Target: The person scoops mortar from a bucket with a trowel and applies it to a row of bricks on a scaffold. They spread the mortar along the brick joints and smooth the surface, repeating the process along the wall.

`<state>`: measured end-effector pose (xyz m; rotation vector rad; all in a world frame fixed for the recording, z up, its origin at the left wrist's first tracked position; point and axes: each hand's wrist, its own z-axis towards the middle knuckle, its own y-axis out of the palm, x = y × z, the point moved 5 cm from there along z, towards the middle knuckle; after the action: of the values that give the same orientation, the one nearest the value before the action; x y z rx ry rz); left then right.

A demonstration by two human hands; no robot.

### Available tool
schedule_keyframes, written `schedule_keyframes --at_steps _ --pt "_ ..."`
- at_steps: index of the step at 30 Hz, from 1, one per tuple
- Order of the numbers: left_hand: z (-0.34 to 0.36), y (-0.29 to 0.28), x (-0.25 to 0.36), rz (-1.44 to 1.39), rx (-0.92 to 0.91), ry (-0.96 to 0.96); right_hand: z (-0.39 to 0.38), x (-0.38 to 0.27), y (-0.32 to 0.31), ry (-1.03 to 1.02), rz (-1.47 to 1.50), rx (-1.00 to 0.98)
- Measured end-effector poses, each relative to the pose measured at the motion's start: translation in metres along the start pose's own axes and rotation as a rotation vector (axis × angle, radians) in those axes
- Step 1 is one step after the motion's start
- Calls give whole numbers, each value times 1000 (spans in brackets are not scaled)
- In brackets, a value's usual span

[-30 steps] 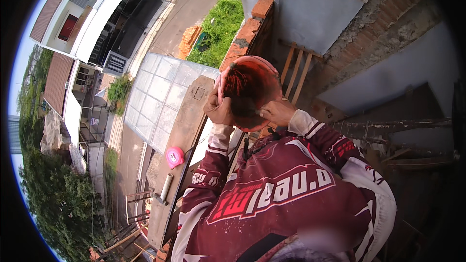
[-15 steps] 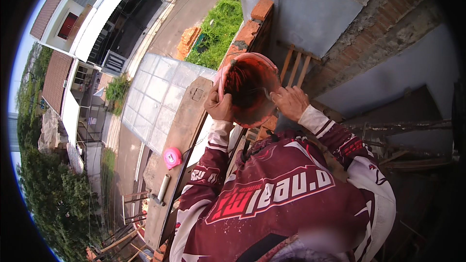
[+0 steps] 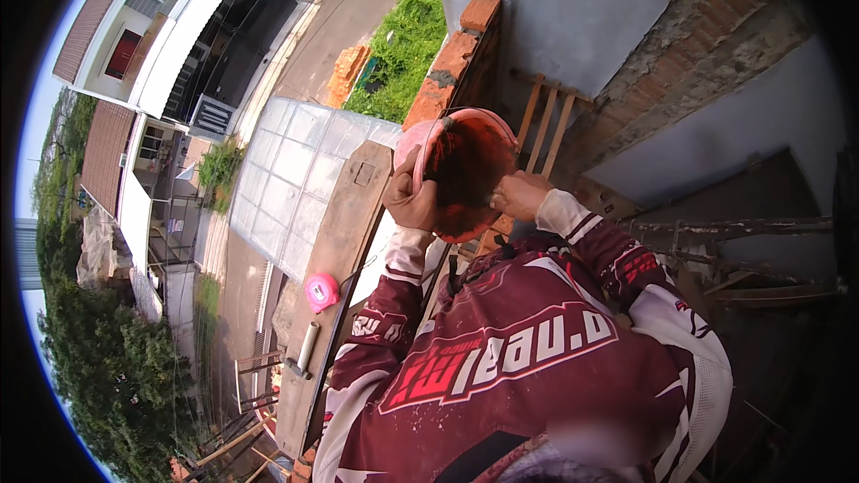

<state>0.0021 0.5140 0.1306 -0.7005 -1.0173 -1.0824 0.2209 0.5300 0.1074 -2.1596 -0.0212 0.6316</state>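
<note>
Bucket (image 3: 470,161) near centre: left hand (image 3: 412,203) grips rim at eight o'clock; right hand (image 3: 522,195) curls at four, contents unclear. Brick wall (image 3: 455,55) stands at twelve; tape measure (image 3: 321,292) lies at eight.

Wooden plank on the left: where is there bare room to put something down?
Two patches of the plank look bare: from its upper end to the pink tape measure, and below the hammer-like tool. Those two crowd its middle.

A building site above a residential street (image 3: 367,9): houses (image 3: 152,13) stand left of the raw brick wall (image 3: 455,52); right of it, grey walling (image 3: 555,36) meets exposed brickwork (image 3: 693,45) (rough, mortar-smeared); nearer than it, a plank (image 3: 353,188) bears a hammer (image 3: 308,346) and tape measure (image 3: 321,292).
</note>
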Motion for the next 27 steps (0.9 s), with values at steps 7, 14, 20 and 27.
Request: schedule_keyframes --at_steps 7,14,20,27 --pt "-7 -7 -19 -87 68 -292 13 2 33 -288 381 -50" --pt "-11 -5 -42 -164 140 -420 -3 19 20 -229 698 -99" --pt "-10 8 -51 -214 152 -401 -13 38 -25 -367 -55 419" --pt "2 28 -34 16 -10 -147 -12 20 -62 -137 -366 272"
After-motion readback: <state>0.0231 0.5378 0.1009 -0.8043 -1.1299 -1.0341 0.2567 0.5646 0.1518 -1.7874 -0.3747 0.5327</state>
